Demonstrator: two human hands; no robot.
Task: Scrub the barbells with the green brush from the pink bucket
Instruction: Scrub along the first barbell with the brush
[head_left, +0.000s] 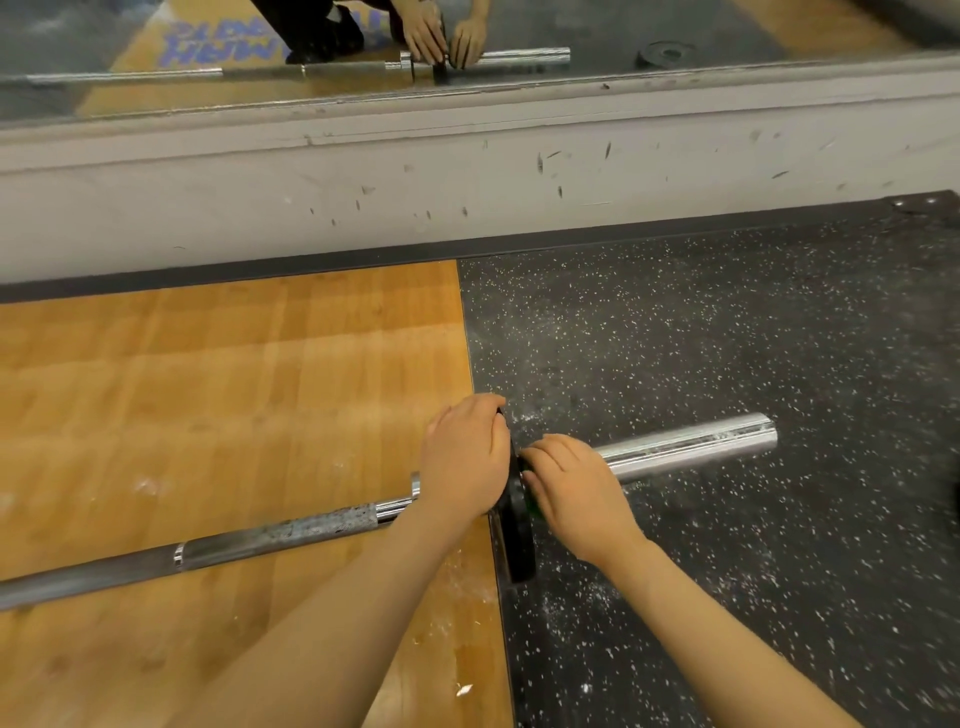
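**Gripping one plate on one barbell**

Lying across wood floor (208, 374) and rubber mat (727, 338), one barbell (291, 532) carries one black plate (519, 540). Two hands clasp it: left hand (462, 462) fingers curl over its rim, right hand (571, 486) fingers pinch beside the sleeve (something green beneath them).

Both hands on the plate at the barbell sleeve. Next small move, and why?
Probably slide the small black plate outward along the chrome sleeve and off its end. Both the left hand and right hand grip the plate, it covers part of the barbell, and no brush is in hand.
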